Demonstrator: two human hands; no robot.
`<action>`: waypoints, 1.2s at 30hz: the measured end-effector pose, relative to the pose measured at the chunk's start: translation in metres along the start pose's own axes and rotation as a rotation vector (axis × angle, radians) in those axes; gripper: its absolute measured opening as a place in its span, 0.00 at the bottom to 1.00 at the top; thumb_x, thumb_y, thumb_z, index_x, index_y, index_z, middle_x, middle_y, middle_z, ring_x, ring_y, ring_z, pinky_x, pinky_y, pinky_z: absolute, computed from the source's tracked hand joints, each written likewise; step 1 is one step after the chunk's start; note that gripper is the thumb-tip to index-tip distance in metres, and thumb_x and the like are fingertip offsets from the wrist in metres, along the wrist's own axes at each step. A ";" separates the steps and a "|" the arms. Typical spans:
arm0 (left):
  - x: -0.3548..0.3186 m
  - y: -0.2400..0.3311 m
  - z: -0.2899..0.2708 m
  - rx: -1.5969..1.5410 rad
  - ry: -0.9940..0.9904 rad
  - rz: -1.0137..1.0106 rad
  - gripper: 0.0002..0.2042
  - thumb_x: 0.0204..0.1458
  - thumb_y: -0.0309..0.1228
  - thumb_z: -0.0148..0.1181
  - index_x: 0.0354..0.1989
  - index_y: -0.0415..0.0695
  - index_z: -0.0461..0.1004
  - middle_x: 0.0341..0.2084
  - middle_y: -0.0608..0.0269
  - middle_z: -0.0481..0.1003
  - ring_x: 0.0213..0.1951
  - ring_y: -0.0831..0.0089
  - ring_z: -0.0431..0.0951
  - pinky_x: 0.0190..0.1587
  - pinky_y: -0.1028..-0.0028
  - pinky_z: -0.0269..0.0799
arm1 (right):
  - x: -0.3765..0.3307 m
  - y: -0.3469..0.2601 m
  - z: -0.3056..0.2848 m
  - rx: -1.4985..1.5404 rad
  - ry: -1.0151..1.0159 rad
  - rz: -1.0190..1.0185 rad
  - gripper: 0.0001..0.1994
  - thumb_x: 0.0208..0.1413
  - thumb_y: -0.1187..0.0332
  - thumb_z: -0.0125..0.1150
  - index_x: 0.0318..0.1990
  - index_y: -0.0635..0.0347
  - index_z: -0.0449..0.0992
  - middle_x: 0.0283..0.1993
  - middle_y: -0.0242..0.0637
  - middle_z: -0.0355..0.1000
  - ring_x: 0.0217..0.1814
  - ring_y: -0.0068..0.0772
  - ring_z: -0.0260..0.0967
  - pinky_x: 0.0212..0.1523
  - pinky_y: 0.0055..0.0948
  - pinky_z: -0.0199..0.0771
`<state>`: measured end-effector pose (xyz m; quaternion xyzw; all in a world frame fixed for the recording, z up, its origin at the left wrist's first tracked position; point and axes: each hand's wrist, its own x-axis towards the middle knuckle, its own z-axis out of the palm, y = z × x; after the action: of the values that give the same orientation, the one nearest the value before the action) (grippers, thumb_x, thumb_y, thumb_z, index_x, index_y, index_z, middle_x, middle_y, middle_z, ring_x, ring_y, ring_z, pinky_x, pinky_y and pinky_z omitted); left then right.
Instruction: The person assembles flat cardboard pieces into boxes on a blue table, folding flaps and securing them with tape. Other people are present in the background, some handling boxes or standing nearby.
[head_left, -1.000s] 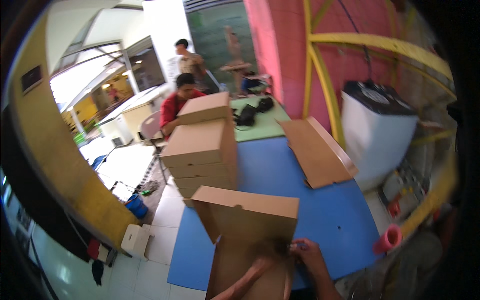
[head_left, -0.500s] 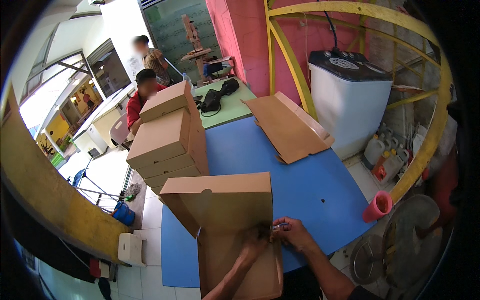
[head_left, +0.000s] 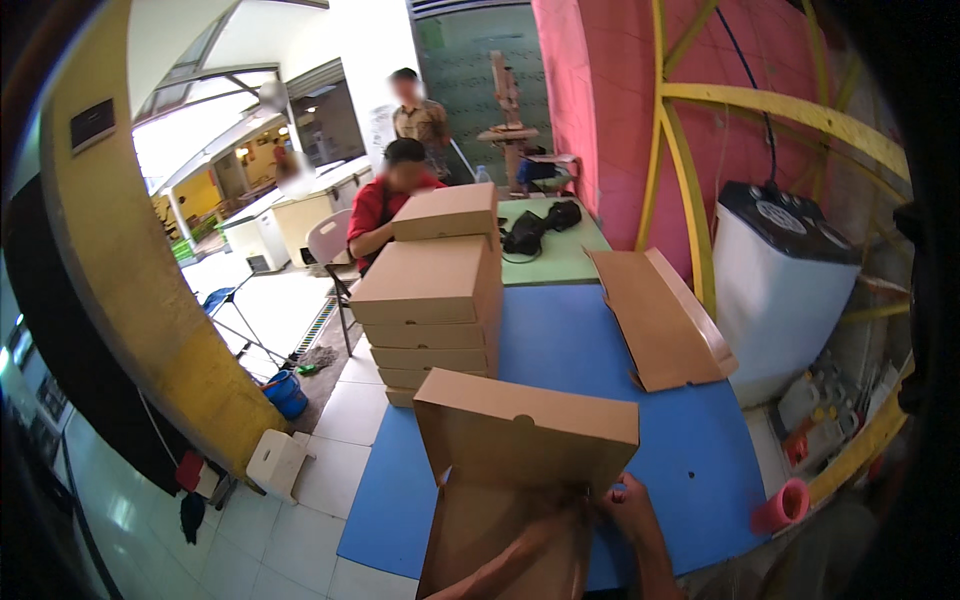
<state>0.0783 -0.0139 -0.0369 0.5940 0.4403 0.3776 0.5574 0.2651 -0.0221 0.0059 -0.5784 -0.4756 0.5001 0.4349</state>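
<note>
An open brown cardboard box [head_left: 525, 428] with its lid raised stands at the near edge of the blue table [head_left: 540, 325]. My left hand [head_left: 566, 508] reaches inside, at the right back corner; shade and blur hide its fingers. Outside that same corner, my right hand [head_left: 630, 508] is closed in a pinch against the box. A small pale bluish thing shows at its fingertips, too small to name.
Closed cardboard boxes [head_left: 430, 278] are stacked behind the open one. A flat cardboard piece [head_left: 665, 320] lies at the back right, and a pink cup [head_left: 780, 507] at the right edge. Beyond the stack a person in red [head_left: 370, 218] sits; another person [head_left: 420, 122] stands behind.
My view has swung left, so the scene sits further right and lower in it. Both hands stay at the box's right back corner, the right one still pinching there.
</note>
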 end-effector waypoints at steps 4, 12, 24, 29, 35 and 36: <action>0.005 -0.011 0.009 -0.010 0.050 -0.070 0.13 0.61 0.37 0.52 0.42 0.40 0.76 0.34 0.58 0.78 0.35 0.70 0.78 0.38 0.68 0.73 | 0.021 0.021 0.002 -0.063 -0.031 -0.163 0.16 0.52 0.80 0.63 0.48 0.66 0.68 0.27 0.30 0.70 0.28 0.15 0.65 0.30 0.21 0.68; 0.025 -0.027 0.009 0.628 0.047 0.075 0.15 0.58 0.41 0.53 0.44 0.44 0.78 0.38 0.53 0.79 0.38 0.64 0.80 0.40 0.66 0.75 | -0.042 -0.036 0.000 -0.301 -0.204 -0.070 0.23 0.54 0.68 0.67 0.57 0.64 0.69 0.31 0.38 0.76 0.30 0.30 0.75 0.35 0.30 0.77; -0.078 0.104 -0.089 0.546 0.920 0.030 0.20 0.50 0.37 0.67 0.48 0.40 0.70 0.37 0.55 0.75 0.37 0.64 0.77 0.38 0.64 0.74 | -0.002 -0.011 -0.035 -0.732 0.247 -0.404 0.09 0.44 0.73 0.67 0.36 0.61 0.82 0.32 0.42 0.78 0.31 0.41 0.77 0.35 0.34 0.77; -0.071 0.077 -0.103 0.162 0.593 -0.145 0.23 0.53 0.40 0.65 0.54 0.39 0.74 0.42 0.53 0.79 0.39 0.66 0.81 0.42 0.68 0.75 | 0.017 -0.004 -0.041 -0.797 0.233 -0.578 0.12 0.43 0.76 0.67 0.38 0.57 0.82 0.32 0.41 0.76 0.32 0.42 0.75 0.34 0.34 0.76; -0.059 0.035 -0.109 0.023 0.544 -0.123 0.22 0.53 0.35 0.63 0.56 0.41 0.74 0.41 0.58 0.81 0.41 0.70 0.81 0.44 0.71 0.76 | 0.011 -0.017 -0.043 -0.759 0.205 -0.518 0.11 0.44 0.70 0.67 0.39 0.54 0.83 0.31 0.40 0.75 0.33 0.43 0.74 0.34 0.37 0.73; -0.059 0.032 -0.110 0.039 0.527 -0.114 0.21 0.54 0.33 0.64 0.56 0.40 0.75 0.40 0.58 0.81 0.41 0.71 0.80 0.44 0.71 0.76 | 0.008 -0.023 -0.039 -0.758 0.210 -0.452 0.11 0.46 0.67 0.67 0.39 0.52 0.84 0.31 0.40 0.75 0.34 0.45 0.74 0.34 0.38 0.71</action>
<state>-0.0413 -0.0332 0.0077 0.4603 0.6101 0.4786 0.4322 0.3015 -0.0110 0.0316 -0.6259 -0.6927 0.1217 0.3369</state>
